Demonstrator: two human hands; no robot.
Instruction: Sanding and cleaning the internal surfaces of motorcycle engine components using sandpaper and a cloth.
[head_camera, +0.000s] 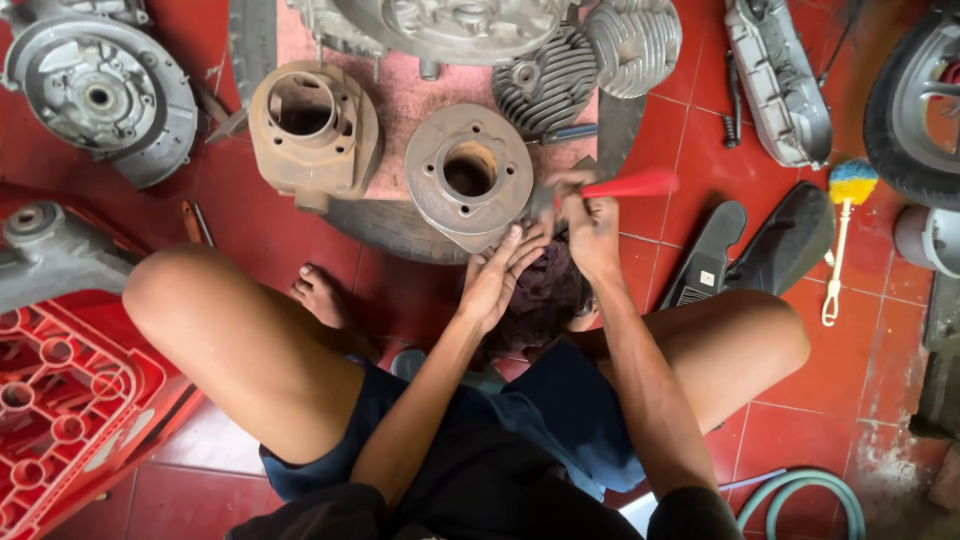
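- Left hand (497, 277): fingers straight and pressed together, fingertips against the lower edge of the grey engine cylinder (468, 178); palm over a dark rag (545, 300).
- Right hand (588, 232): fingers curled tight around the red-handled tool (628, 185), handle pointing right; working end hidden behind the hand.
- Cylinder rests bore-up on a worn tyre (395, 228) on the red tile floor (700, 130), between the knees.
- Rusty brown cylinder (313, 130) just left of it; finned cylinder head (548, 80) behind.
- Red plastic crate (70, 400) at lower left.
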